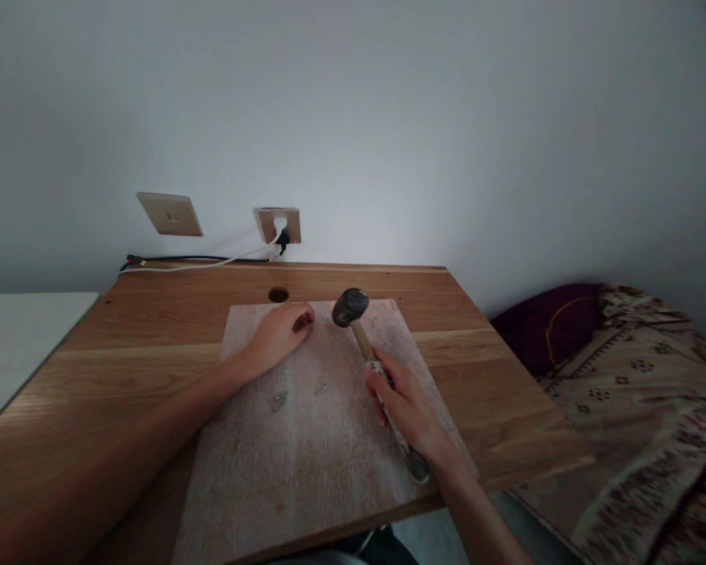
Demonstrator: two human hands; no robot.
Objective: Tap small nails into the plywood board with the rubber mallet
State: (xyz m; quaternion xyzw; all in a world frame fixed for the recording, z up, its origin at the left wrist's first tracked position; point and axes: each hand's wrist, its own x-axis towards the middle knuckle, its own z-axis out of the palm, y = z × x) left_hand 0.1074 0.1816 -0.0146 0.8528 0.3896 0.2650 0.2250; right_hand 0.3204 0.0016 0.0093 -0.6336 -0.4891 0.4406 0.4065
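A mallet (pixel 351 308) with a dark, rounded head and a pale wooden handle is in my right hand (pixel 401 392). My fingers wrap the worn, dark-and-white grip, and the head is up over the far part of a whitish wooden board (pixel 252 471). On the board's far left part rests my left hand (pixel 282 333), its fingers curled in; whatever they may hold is hidden. Between my hands lie small metal nails (pixel 279 402), with a single thin nail (pixel 321 390) a little to their right.
Under the board is a brown wooden table (pixel 506 424) with a round cable hole (pixel 278 294). Cables (pixel 212 264) run along its back to a wall socket (pixel 279 226). A white surface (pixel 23 345) stands at left, patterned bedding (pixel 641 408) at right.
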